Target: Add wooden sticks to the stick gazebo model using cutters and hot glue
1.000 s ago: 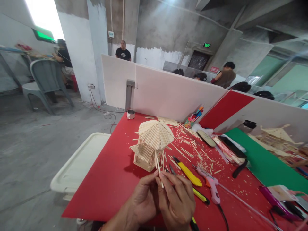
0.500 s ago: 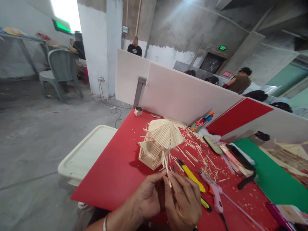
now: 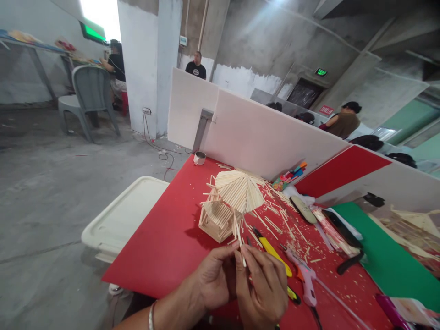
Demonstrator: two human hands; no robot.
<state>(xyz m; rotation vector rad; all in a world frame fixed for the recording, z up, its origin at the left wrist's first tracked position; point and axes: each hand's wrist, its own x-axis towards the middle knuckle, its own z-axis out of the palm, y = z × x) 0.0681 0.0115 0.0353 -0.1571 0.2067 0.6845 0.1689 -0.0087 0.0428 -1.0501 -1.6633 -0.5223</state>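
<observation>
Thin wooden sticks (image 3: pixel 238 231) are pinched between the fingertips of both my hands, their tips pointing away toward the model. My left hand (image 3: pixel 216 277), with a bracelet at the wrist, grips from the left. Pressed against it, my right hand (image 3: pixel 263 286) closes on the same sticks, and one end pokes out below the fingers. Just beyond stands a small house model (image 3: pixel 215 222) of wooden sticks with a fan-shaped, pointed roof (image 3: pixel 242 188). Beside my right hand lie a yellow utility knife (image 3: pixel 275 254) and a pink glue gun (image 3: pixel 307 282).
Loose sticks and shavings (image 3: pixel 292 229) litter the red table (image 3: pixel 158 243). A metal cup (image 3: pixel 200 158), a box of markers (image 3: pixel 288 178) and an oval case (image 3: pixel 303 210) stand or lie farther back. White partition boards (image 3: pixel 275 133) border the table; a white lidded bin (image 3: pixel 127 211) is at the left.
The view has shifted very slightly. Both hands keep the same pinch on the sticks, and the model stays in place on the table.
</observation>
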